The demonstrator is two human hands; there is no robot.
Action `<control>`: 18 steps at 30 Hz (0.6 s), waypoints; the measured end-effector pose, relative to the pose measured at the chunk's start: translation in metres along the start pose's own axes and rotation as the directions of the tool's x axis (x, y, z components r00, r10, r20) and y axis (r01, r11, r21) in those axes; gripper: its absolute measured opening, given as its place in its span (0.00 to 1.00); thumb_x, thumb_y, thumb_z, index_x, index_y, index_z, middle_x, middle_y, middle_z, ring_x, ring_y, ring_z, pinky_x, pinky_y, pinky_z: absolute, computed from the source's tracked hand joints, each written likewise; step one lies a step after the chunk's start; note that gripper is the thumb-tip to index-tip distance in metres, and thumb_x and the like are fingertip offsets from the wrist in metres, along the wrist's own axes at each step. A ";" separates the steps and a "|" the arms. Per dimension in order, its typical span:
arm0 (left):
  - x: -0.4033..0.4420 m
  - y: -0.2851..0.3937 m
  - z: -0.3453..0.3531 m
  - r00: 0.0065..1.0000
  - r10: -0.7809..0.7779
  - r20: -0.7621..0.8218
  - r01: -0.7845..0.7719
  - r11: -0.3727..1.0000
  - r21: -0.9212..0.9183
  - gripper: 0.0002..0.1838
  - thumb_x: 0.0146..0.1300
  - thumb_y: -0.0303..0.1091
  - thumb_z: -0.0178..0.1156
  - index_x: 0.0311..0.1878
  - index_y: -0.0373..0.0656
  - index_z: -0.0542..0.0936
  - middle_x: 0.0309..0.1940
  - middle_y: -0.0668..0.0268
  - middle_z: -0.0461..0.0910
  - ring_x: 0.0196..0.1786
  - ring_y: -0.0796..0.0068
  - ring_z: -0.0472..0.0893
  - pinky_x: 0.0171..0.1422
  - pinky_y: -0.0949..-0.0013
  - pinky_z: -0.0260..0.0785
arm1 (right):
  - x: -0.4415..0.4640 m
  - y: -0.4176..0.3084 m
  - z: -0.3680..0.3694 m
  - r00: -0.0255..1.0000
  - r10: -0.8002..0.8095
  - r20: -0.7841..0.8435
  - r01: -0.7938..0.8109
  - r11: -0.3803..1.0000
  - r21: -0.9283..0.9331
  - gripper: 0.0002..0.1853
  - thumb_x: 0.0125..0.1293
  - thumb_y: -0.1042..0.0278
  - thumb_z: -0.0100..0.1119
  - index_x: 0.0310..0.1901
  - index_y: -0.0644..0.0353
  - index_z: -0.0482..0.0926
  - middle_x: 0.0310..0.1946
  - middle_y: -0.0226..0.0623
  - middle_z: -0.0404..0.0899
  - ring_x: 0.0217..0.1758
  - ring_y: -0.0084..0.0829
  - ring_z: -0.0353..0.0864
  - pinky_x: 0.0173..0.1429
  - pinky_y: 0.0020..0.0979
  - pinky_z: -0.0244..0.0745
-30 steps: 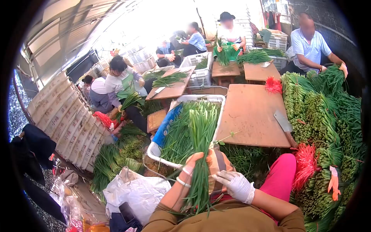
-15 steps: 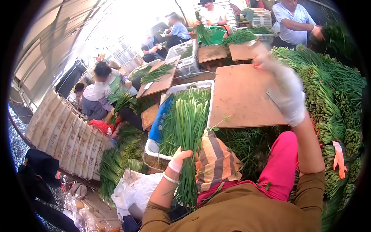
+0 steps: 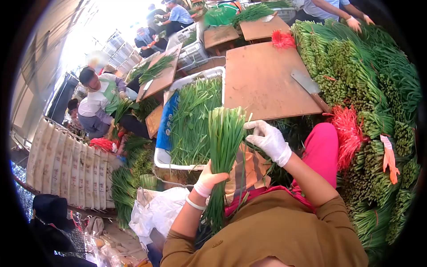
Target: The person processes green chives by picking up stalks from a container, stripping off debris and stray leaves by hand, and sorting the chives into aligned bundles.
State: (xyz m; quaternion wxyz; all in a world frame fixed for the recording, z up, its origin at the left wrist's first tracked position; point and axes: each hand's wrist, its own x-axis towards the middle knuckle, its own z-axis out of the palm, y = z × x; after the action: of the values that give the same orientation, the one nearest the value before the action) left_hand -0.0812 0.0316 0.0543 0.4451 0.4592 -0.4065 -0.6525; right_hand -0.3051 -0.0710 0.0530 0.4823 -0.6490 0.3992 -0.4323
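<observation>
Upright in front of my body is a bunch of long green stalks [image 3: 221,144], its pale cut ends at the top and its leaves hanging down. My left hand [image 3: 208,179], in a white glove, is wrapped round the middle of the bunch. Beside its upper right edge is my gloved right hand [image 3: 267,140], thumb and index finger pinched at a pale stalk near the cut ends. Behind the bunch, a white crate [image 3: 222,76] holds more loose green stalks [image 3: 193,115].
A wooden board [image 3: 267,80] bears a cleaver [image 3: 307,84] and red ties [image 3: 283,39]. More red ties [image 3: 348,138] hang by my right knee. Stacked green bundles [image 3: 342,66] line the right side. Co-workers sit at the left and back; one person's hands [image 3: 354,23] touch the stack.
My right hand has come back from a blurred reach over the board to the top of the bunch. The bunch stays in my left hand. The view has tilted down and shifted right.
</observation>
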 end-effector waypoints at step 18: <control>-0.030 -0.029 0.006 0.992 -0.100 -0.073 0.099 0.995 -0.012 0.29 0.43 0.18 0.60 0.54 0.36 0.71 0.41 0.68 0.76 0.41 0.79 0.75 0.44 0.75 0.69 | 0.028 0.037 -0.122 0.784 0.218 -0.582 0.424 0.498 0.757 0.09 0.66 0.68 0.55 0.44 0.63 0.76 0.25 0.22 0.70 0.26 0.13 0.68 0.28 0.14 0.63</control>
State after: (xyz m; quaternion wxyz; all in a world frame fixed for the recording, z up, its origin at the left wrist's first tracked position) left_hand -0.0876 0.0692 0.0355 0.4285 0.5006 -0.3637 -0.6584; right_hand -0.4153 -0.1394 0.0416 0.5533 -0.1676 0.2198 -0.7858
